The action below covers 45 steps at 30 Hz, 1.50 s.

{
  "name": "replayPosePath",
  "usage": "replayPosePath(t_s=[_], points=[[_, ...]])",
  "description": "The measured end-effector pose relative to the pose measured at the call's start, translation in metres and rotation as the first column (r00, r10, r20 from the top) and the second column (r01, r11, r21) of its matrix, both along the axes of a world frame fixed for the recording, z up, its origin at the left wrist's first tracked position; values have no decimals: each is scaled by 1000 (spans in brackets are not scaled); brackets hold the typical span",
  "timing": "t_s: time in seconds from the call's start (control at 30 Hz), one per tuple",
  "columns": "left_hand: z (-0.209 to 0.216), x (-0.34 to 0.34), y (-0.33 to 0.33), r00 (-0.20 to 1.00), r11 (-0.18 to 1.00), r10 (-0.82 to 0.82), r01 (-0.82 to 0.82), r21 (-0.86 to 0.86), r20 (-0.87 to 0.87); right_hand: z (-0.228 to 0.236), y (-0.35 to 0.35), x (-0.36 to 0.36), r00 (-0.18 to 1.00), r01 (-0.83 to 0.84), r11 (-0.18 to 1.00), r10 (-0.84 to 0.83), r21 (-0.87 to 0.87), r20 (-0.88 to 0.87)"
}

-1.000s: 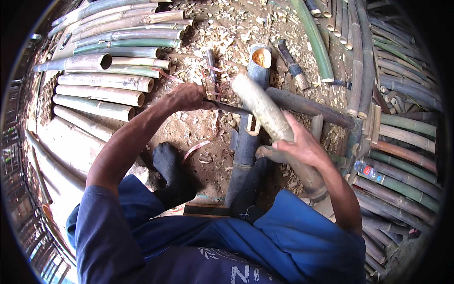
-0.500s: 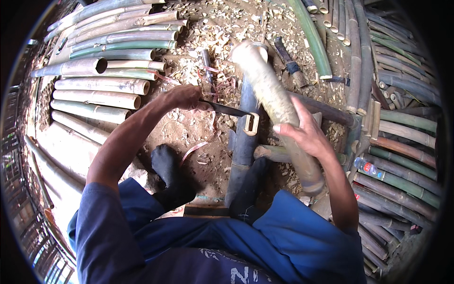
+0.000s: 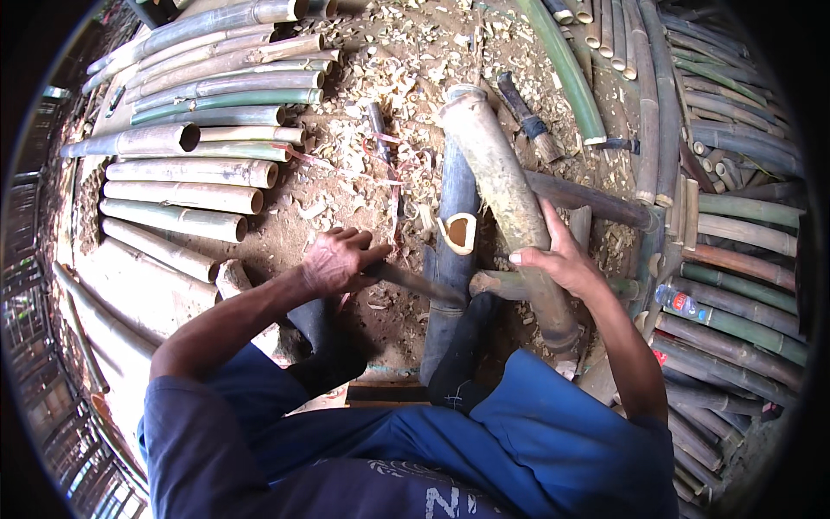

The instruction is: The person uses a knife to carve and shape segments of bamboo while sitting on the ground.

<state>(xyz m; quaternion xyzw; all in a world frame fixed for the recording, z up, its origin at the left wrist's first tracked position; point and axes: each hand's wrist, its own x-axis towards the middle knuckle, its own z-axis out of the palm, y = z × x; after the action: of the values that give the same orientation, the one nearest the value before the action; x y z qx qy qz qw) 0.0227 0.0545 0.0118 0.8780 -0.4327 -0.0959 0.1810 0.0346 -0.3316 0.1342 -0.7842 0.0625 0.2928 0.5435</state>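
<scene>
My left hand point(image 3: 339, 262) is closed around the handle end of a dark, bar-like chisel point(image 3: 422, 286), whose far end lies over the dark bamboo pole point(image 3: 440, 324). Farther along that pole is a cut hole point(image 3: 459, 233) with a pale, rounded rim. My right hand point(image 3: 560, 259) grips a thick, pale bamboo club point(image 3: 506, 177) from the right, thumb on top. The club slants over the pole from upper left to lower right, its broad end beyond the hole. One foot in a black sock point(image 3: 458, 368) presses beside the pole.
Bamboo lengths point(image 3: 190, 173) lie in rows at the left, with more stacked bamboo point(image 3: 735, 303) at the right. A plastic bottle point(image 3: 683, 307) rests on that stack. Beyond the pole lie a dark-handled tool point(image 3: 527, 117) and wood chips point(image 3: 406, 52). A bamboo crosspiece point(image 3: 596, 201) joins the pole's right side.
My left hand has drawn the chisel out of the hole and down toward me. The pale chip standing at the hole is gone. The club has shifted slightly and is no longer blurred.
</scene>
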Motion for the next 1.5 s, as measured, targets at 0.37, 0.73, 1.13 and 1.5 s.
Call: replayPosePath(t_s=[0.37, 0.73, 1.13, 1.5], points=[[-10, 10, 2, 960, 945, 255, -222, 238, -114, -6, 3, -11, 635, -448, 679, 699, -581, 328], [-27, 6, 6, 971, 953, 238, -229, 199, -23, -27, 1, 3, 54, -520, 207, 976, -829, 210], [-5, 113, 10, 593, 905, 193, -416, -92, -782, 6, 5, 33, 833, -213, 839, 424, -501, 356], [-23, 97, 4, 952, 991, 134, -126, 48, -275, 5, 10, 2, 933, -76, 962, 162, -263, 323]])
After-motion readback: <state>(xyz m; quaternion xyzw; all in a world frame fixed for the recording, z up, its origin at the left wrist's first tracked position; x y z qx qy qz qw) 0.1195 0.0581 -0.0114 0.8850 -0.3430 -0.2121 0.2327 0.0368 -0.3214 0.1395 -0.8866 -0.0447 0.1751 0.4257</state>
